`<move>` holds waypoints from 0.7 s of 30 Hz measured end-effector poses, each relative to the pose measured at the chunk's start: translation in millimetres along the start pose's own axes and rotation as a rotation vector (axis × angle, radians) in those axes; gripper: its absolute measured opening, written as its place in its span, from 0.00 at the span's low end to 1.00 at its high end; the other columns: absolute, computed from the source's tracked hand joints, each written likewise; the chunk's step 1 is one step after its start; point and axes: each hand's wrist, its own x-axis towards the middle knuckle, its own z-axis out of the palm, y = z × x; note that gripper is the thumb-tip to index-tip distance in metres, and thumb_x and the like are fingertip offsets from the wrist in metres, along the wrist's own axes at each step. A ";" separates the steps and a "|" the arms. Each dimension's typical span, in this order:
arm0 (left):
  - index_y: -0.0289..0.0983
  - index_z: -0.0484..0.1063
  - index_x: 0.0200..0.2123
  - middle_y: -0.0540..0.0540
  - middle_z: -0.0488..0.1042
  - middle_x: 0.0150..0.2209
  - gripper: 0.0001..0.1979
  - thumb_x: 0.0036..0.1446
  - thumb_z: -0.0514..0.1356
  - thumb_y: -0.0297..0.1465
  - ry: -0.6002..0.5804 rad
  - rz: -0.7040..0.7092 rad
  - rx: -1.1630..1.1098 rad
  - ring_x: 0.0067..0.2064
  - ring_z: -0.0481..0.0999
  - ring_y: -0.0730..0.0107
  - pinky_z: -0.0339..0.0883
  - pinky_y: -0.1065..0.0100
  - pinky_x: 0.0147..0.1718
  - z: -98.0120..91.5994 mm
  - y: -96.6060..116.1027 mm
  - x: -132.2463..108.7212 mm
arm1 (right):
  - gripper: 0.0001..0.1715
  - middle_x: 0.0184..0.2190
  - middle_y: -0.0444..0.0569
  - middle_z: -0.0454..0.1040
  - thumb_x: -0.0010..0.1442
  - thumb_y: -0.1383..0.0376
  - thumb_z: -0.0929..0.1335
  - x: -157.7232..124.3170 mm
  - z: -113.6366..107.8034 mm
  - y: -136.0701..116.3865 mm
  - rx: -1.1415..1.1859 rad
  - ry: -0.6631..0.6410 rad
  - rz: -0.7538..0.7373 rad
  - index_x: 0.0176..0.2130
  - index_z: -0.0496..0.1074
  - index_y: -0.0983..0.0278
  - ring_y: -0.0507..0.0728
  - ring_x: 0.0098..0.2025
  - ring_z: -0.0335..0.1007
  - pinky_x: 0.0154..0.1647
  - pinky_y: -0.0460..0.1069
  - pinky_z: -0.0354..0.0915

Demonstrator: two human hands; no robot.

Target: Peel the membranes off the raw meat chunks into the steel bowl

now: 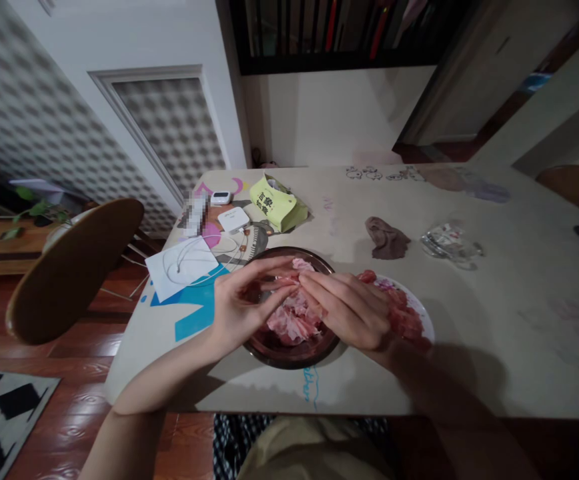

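Note:
Both my hands are over a round metal bowl (289, 360) that holds pale pink pieces of raw meat (292, 323). My left hand (242, 297), its fingers curved, pinches a piece of raw meat at the left of the bowl. From the right, my right hand (352, 307) has its fingers pressed together on that same piece, and the fingertips of the two hands almost meet. Beside the bowl, partly behind my right hand, a white plate (427, 320) bears darker red meat (404, 313).
A yellow-green bag (277, 203) stands behind the bowl. White devices (233, 219), a cable on white paper (182, 267) and blue shapes (197, 320) lie left. A brown cloth (387, 239) and crumpled clear plastic (449, 243) lie right. A wooden chair (77, 273) stands at left.

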 end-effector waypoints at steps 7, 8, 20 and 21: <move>0.38 0.77 0.54 0.43 0.84 0.44 0.23 0.54 0.72 0.24 -0.025 -0.021 -0.049 0.42 0.86 0.67 0.83 0.70 0.44 2.0 1.3 -0.5 | 0.21 0.41 0.50 0.83 0.59 0.73 0.75 0.8 5.0 -1.4 0.004 0.038 0.057 0.52 0.76 0.67 0.53 0.42 0.80 0.45 0.47 0.77; 0.38 0.77 0.54 0.42 0.84 0.44 0.23 0.54 0.72 0.24 -0.035 -0.033 -0.054 0.42 0.86 0.67 0.83 0.70 0.44 2.5 1.5 -0.5 | 0.18 0.39 0.49 0.83 0.60 0.73 0.75 1.6 6.0 -1.7 0.005 0.047 0.075 0.50 0.76 0.66 0.53 0.41 0.80 0.44 0.47 0.76; 0.36 0.78 0.52 0.44 0.84 0.38 0.18 0.57 0.70 0.27 -0.219 -0.088 0.079 0.38 0.86 0.68 0.83 0.73 0.41 0.1 3.8 1.9 | 0.12 0.36 0.49 0.82 0.63 0.72 0.72 -0.4 6.5 1.3 -0.059 0.054 0.057 0.47 0.75 0.65 0.54 0.39 0.79 0.41 0.47 0.74; 0.36 0.78 0.52 0.44 0.84 0.38 0.18 0.57 0.70 0.27 -0.225 -0.079 0.090 0.38 0.86 0.68 0.83 0.73 0.40 0.5 3.3 1.7 | 0.12 0.35 0.49 0.82 0.62 0.72 0.73 0.6 5.5 2.1 -0.077 0.052 0.067 0.47 0.75 0.66 0.54 0.38 0.79 0.41 0.47 0.74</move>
